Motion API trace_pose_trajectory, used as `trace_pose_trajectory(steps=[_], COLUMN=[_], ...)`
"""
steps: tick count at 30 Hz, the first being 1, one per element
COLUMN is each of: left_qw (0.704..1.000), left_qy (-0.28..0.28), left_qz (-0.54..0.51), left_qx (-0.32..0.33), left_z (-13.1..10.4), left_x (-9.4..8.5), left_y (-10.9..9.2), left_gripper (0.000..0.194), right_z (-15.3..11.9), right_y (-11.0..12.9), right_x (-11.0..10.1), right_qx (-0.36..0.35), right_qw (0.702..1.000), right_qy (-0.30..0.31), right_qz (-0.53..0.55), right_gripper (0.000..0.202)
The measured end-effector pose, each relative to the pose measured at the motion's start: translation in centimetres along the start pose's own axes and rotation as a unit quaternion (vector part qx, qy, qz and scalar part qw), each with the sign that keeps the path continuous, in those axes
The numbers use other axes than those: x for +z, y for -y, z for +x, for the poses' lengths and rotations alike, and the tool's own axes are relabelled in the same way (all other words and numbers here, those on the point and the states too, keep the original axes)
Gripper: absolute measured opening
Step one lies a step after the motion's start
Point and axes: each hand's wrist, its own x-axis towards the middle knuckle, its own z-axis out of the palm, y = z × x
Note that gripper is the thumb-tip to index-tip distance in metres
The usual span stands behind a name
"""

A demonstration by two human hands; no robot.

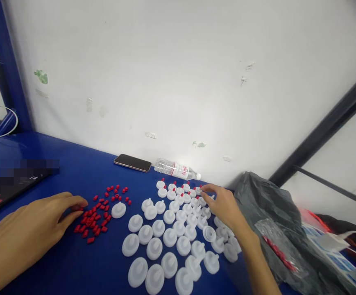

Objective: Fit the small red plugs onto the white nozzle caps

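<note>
My left hand [47, 217] is at the left edge of a pile of small red caps [93, 219], thumb and forefinger bent toward each other at a cap; what lies between the fingertips is too small to tell. Many white round lids with short spouts [170, 237] spread over the middle of the blue table. Those in the back rows [171, 187] carry red caps on their spouts. At the back right of these lids is my right hand [222, 205], its fingers curved down around a white lid. One white lid [118, 210] lies apart beside the red caps.
Against the wall lie a black phone [132, 162] and a clear plastic bottle [177, 169] on its side. A dark flat device [14, 188] is at the left. On the right are a grey plastic bag [266, 205] and a clear bag with red pieces [279, 252].
</note>
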Motion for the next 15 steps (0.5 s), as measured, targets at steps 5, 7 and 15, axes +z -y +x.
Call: trace_pose_trajectory(steps=[5,7,15], left_qw=[0.999,0.999,0.999], left_qy=[0.051,0.046,-0.024], left_qz=[0.007,0.005,0.033], left_qx=[0.013,0.019,0.015], left_z=[-0.4,-0.5,-1.1], left_x=[-0.1,-0.3,-1.9], left_y=[-0.5,-0.4,-1.8], left_gripper=[0.032,0.034,0.036], right_z=[-0.1,-0.1,-0.3], right_y=[0.5,0.5,2.1], right_x=[0.3,0.2,-0.6], right_qx=[-0.034,-0.039,-0.057], right_qw=[0.998,0.997,0.966], right_qy=[0.023,0.024,-0.052], right_qz=[0.04,0.057,0.246], right_gripper=[0.019,0.018,0.026])
